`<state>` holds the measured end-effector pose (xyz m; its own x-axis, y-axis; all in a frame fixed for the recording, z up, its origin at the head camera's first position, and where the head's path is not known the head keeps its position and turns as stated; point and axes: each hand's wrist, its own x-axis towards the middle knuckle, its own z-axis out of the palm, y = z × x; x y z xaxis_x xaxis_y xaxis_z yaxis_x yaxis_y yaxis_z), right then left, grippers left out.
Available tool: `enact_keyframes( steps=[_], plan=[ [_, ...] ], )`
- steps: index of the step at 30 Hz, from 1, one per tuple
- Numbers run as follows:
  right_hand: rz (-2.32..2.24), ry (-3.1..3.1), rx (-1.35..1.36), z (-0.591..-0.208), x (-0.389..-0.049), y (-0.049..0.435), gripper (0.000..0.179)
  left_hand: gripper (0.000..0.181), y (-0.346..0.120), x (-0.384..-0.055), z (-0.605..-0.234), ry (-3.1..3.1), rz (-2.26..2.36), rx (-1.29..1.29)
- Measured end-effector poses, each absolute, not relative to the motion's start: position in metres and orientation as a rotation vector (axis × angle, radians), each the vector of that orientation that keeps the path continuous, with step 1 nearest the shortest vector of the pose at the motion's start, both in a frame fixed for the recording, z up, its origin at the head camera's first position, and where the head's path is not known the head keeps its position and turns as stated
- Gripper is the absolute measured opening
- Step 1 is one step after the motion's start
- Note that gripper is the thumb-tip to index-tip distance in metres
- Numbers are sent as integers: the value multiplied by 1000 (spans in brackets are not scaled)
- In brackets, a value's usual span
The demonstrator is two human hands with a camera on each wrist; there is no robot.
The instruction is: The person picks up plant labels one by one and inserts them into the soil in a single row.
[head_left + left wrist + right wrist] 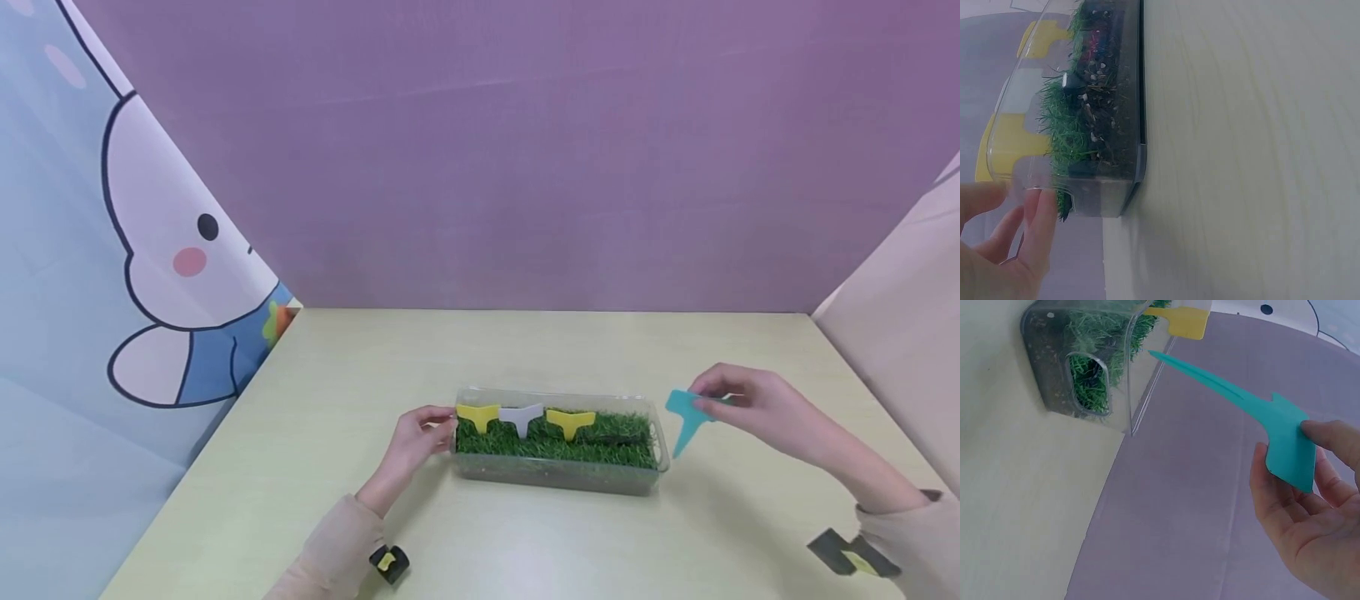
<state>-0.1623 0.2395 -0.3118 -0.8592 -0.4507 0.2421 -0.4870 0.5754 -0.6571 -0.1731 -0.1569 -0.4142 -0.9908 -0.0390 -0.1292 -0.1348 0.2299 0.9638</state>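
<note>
My right hand (757,408) pinches a teal T-shaped plant label (684,417) by its wide head, between thumb and fingers. The label's pointed stem slants down beside the right end of a clear plastic box (555,477). Green artificial grass (525,445) fills this box. Standing in the grass are a yellow plant label (478,414) at the left, a white one (521,415) beside it and another yellow one (572,422) near the middle. At the box's left end, my left hand (415,437) grips the wall, with the thumb at the rim and fingers at the end opening.
The box stands on a pale wood-grain table (360,358). A purple backdrop (555,167) rises behind the table, and a cartoon-printed cloth (180,275) hangs along the left. Pale cloth (892,317) borders the right. Dark soil-like bits (1100,100) show through the box's side.
</note>
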Motion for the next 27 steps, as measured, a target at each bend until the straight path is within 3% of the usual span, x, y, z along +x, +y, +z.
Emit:
enact_keyframes(
  steps=[27],
  plan=[
    [1155, -2725, 827, -329, -174, 203, 9, 21, -156, -175, -415, 2392, 1921, -222]
  ],
)
